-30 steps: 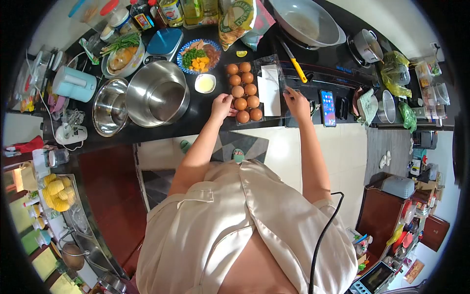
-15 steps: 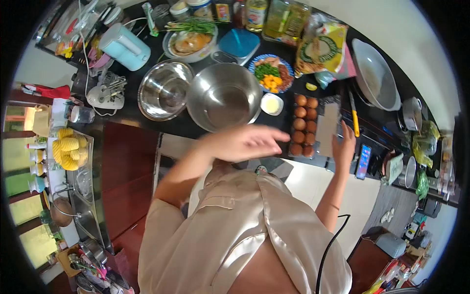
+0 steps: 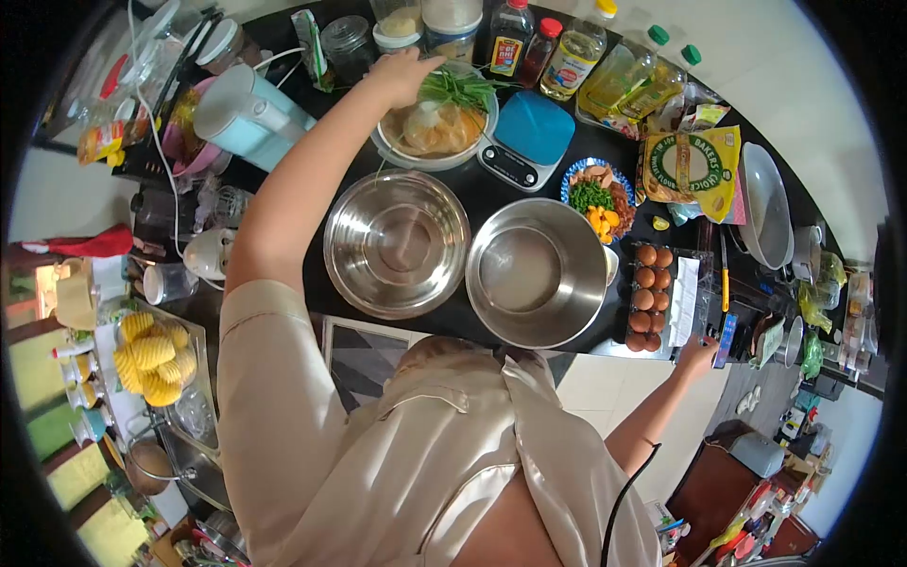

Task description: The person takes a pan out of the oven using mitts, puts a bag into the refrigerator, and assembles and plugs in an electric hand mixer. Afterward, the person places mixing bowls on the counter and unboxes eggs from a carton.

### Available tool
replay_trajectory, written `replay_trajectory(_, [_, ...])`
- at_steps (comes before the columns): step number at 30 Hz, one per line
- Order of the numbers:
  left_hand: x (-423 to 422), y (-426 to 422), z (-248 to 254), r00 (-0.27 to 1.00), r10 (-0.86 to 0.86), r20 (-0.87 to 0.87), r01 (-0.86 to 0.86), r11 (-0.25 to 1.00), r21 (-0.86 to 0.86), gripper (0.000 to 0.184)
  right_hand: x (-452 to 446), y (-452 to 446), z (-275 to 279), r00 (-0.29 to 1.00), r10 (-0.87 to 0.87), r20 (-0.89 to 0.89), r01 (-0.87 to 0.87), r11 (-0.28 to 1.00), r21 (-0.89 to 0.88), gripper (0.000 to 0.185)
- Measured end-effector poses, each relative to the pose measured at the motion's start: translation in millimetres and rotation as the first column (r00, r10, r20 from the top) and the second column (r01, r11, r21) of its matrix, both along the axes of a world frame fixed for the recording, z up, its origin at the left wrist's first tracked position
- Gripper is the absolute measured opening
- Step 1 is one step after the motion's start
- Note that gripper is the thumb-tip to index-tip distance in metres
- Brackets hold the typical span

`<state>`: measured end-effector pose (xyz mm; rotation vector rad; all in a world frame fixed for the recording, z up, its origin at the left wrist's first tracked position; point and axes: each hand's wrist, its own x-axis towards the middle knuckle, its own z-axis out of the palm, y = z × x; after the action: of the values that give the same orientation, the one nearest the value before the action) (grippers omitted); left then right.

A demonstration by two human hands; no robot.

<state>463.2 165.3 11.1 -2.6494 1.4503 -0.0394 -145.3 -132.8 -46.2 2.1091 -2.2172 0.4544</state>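
Observation:
My left hand reaches over the far rim of a white bowl, beside green onions. Its fingers are apart, with nothing visible in them. The bowl also holds a light-brown food in plastic. At the counter's front edge, my right hand rests between an open egg carton and a phone; its fingers are loosely bent, and I see nothing held. Brown eggs sit in the carton. Nearer me stand a wide steel bowl and a deep steel pot.
A kitchen scale with a blue top and a plate of chopped ingredients lie behind the pot. Bottles and jars line the back. A light-blue pitcher stands left, a yellow-handled knife right.
My left hand has swung from in front of the pot up to the bowl at the back. My right hand has moved down to the counter's front edge. The view has shifted left.

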Motion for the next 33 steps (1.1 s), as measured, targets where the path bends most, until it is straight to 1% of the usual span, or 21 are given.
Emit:
replay_trajectory(2, [14, -3, -12, 0.999, -0.053, 0.007, 0.053, 0.998, 0.029, 0.066, 15, 11, 5, 0.999, -0.015, -0.041, 0.015, 1.000, -0.006, 0.036])
replay_trajectory(3, [19, -4, -16, 0.995, -0.101, 0.018, 0.100, 0.993, 0.066, 0.064, 9, 1, -5, 0.998, -0.062, -0.013, 0.063, 0.994, 0.088, 0.039])
replay_trajectory(4, [25, -6, -19, 0.995, -0.103, 0.010, 0.102, 0.993, 0.067, 0.064, 8, -1, -7, 0.998, -0.064, -0.022, 0.066, 0.994, 0.089, 0.039])
replay_trajectory(6, [39, -11, -17, 0.994, -0.086, -0.073, 0.091, 0.993, 0.070, 0.055, 6, 1, -13, 0.967, 0.005, 0.255, -0.046, 0.987, 0.152, 0.040])
replay_trajectory(7, [44, -11, -12, 0.994, -0.062, -0.090, 0.063, 0.998, 0.014, 0.046, 3, -3, -19, 0.958, 0.022, 0.287, -0.071, 0.984, 0.162, 0.038])
replay_trajectory(8, [51, -12, -9, 0.994, -0.063, -0.092, 0.065, 0.998, 0.015, 0.046, -2, -8, -23, 0.958, 0.020, 0.285, -0.069, 0.984, 0.164, 0.038])
replay_trajectory(10, [62, -17, 3, 0.964, 0.001, -0.265, -0.021, 0.997, -0.073, 0.042, -6, -12, -27, 0.962, 0.002, 0.271, -0.069, 0.969, 0.237, 0.041])
replay_trajectory(12, [73, -20, 3, 0.970, -0.002, -0.243, -0.006, 1.000, -0.030, 0.041, -9, -12, -30, 0.946, -0.005, 0.324, -0.077, 0.968, 0.239, 0.040])
replay_trajectory(13, [80, -21, -3, 0.969, -0.015, -0.246, -0.002, 0.998, -0.067, 0.041, -9, -12, -30, 0.926, -0.011, 0.376, -0.085, 0.967, 0.239, 0.039])
replay_trajectory(15, [80, -22, -7, 0.966, -0.028, -0.258, 0.002, 0.995, -0.101, 0.040, -9, -9, -28, 0.931, -0.022, 0.365, -0.076, 0.965, 0.250, 0.039])
replay_trajectory(18, [66, -22, -8, 0.976, 0.012, -0.216, -0.020, 0.999, -0.034, 0.047, -7, -7, -20, 0.932, -0.021, 0.362, -0.077, 0.964, 0.254, 0.038])
replay_trajectory(20, [57, -17, -20, 0.980, -0.082, -0.181, 0.073, 0.996, -0.057, 0.056, -11, -10, -20, 0.931, -0.015, 0.366, -0.084, 0.963, 0.254, 0.037])
replay_trajectory(21, [52, -14, -16, 0.968, -0.069, -0.240, 0.068, 0.998, -0.013, 0.066, -14, -14, -21, 0.931, -0.004, 0.364, -0.092, 0.964, 0.248, 0.036])
replay_trajectory(22, [45, -11, -6, 0.967, -0.074, -0.242, 0.075, 0.997, -0.008, 0.066, -14, -14, -21, 0.933, 0.004, 0.361, -0.099, 0.965, 0.243, 0.035])
replay_trajectory(25, [20, -4, 26, 0.920, -0.146, -0.363, 0.094, 0.983, -0.156, 0.068, -15, -15, -21, 0.910, -0.016, 0.415, -0.103, 0.959, 0.263, 0.033])
replay_trajectory(26, [2, -1, 32, 0.919, -0.151, -0.365, 0.101, 0.983, -0.152, 0.068, -16, -15, -22, 0.902, -0.003, 0.431, -0.122, 0.957, 0.262, 0.033])
replay_trajectory(28, [-44, 3, 50, 0.950, -0.171, -0.262, 0.149, 0.984, -0.100, 0.070, -17, -17, -25, 0.904, -0.019, 0.428, -0.104, 0.960, 0.262, 0.032])
replay_trajectory(30, [-71, 8, 23, 0.970, -0.240, -0.049, 0.234, 0.967, -0.104, 0.072, -14, -14, -22, 0.906, -0.030, 0.423, -0.096, 0.957, 0.273, 0.033])
replay_trajectory(31, [-74, 7, 11, 0.957, -0.289, 0.013, 0.288, 0.947, -0.146, 0.068, -15, -16, -28, 0.886, -0.017, 0.463, -0.111, 0.962, 0.250, 0.034])
replay_trajectory(32, [-70, 6, 3, 0.957, -0.291, 0.011, 0.290, 0.947, -0.139, 0.068, -19, -17, -31, 0.886, -0.023, 0.463, -0.109, 0.960, 0.256, 0.034])
replay_trajectory(33, [-66, 4, 2, 0.952, -0.299, 0.069, 0.307, 0.936, -0.175, 0.061, -16, -15, -28, 0.900, -0.018, 0.437, -0.109, 0.959, 0.263, 0.035])
